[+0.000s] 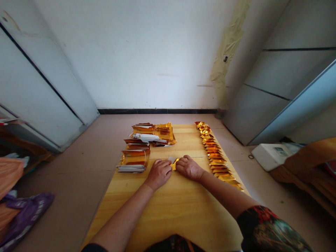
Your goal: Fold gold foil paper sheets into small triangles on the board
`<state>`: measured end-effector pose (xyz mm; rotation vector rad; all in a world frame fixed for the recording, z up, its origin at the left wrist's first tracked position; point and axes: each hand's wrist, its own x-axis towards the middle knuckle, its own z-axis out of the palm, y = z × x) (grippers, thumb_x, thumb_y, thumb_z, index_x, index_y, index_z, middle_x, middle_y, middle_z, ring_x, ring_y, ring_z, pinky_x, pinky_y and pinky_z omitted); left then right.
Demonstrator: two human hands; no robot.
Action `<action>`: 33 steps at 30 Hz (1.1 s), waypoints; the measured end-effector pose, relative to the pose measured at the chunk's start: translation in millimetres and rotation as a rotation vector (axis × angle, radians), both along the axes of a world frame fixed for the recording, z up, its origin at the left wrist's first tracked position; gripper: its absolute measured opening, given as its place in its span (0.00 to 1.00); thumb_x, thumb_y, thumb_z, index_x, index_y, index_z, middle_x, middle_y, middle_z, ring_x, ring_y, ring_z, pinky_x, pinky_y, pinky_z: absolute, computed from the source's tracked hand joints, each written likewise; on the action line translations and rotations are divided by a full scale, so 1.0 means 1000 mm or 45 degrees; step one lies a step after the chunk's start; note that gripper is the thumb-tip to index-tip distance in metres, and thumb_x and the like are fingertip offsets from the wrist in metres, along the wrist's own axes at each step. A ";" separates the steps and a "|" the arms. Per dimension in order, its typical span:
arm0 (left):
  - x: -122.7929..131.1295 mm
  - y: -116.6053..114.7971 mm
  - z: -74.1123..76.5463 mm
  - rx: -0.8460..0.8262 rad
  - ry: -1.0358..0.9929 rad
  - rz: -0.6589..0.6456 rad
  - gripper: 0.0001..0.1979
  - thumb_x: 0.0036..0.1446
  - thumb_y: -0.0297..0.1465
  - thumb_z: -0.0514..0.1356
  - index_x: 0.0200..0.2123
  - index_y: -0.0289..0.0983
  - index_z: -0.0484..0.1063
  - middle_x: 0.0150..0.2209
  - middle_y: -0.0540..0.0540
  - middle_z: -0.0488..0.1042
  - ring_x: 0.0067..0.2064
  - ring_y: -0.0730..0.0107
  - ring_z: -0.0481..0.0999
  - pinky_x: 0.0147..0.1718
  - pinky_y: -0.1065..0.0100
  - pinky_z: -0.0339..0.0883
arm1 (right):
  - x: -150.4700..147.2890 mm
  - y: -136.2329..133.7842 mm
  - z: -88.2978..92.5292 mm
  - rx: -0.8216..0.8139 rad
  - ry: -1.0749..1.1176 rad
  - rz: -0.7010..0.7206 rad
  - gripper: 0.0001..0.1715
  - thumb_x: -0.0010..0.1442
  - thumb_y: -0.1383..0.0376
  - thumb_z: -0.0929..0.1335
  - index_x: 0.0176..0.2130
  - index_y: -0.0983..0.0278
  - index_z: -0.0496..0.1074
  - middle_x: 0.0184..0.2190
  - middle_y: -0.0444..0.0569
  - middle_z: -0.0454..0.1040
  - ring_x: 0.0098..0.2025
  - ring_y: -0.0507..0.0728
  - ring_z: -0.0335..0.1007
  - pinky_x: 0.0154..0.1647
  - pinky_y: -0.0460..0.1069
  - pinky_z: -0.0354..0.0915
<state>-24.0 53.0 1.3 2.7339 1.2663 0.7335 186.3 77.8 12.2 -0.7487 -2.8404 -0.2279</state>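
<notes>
A small piece of gold foil paper with a white backing [173, 162] lies on the wooden table [168, 213] between my hands. My left hand [159, 174] and my right hand [189, 168] both press their fingers onto it from either side. Left of my left hand stand loose stacks of gold and white foil paper [135, 157], with more stacked beyond them [154, 134]. To the right of my right hand, a long overlapping row of folded gold foil pieces [213, 154] runs along the table.
The table stands on a tiled floor against a white wall, between grey cabinet doors [288, 87]. A white box [270, 156] sits on the floor at right beside wooden furniture [307, 164]. A purple bag [26, 217] and orange cloth [9, 178] lie at left.
</notes>
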 end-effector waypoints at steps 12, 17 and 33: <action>-0.005 -0.001 0.003 -0.020 -0.007 -0.074 0.09 0.57 0.27 0.53 0.34 0.40 0.73 0.46 0.45 0.75 0.50 0.65 0.71 0.51 0.56 0.59 | -0.025 -0.002 0.004 -0.258 0.104 -0.486 0.08 0.63 0.66 0.61 0.36 0.65 0.68 0.36 0.50 0.71 0.39 0.56 0.61 0.40 0.50 0.52; -0.008 0.000 -0.001 -0.030 -0.049 -0.102 0.11 0.55 0.24 0.53 0.36 0.41 0.74 0.46 0.45 0.75 0.51 0.65 0.70 0.52 0.57 0.61 | -0.037 -0.004 0.003 -0.246 0.048 -0.662 0.09 0.63 0.68 0.60 0.35 0.64 0.68 0.37 0.51 0.71 0.41 0.57 0.61 0.39 0.50 0.52; -0.011 -0.005 0.000 -0.120 -0.024 -0.092 0.15 0.49 0.22 0.55 0.41 0.38 0.71 0.52 0.40 0.71 0.56 0.60 0.67 0.56 0.53 0.59 | -0.051 -0.012 -0.001 -0.241 0.099 -0.875 0.05 0.61 0.65 0.63 0.36 0.64 0.69 0.37 0.53 0.69 0.42 0.59 0.60 0.39 0.52 0.54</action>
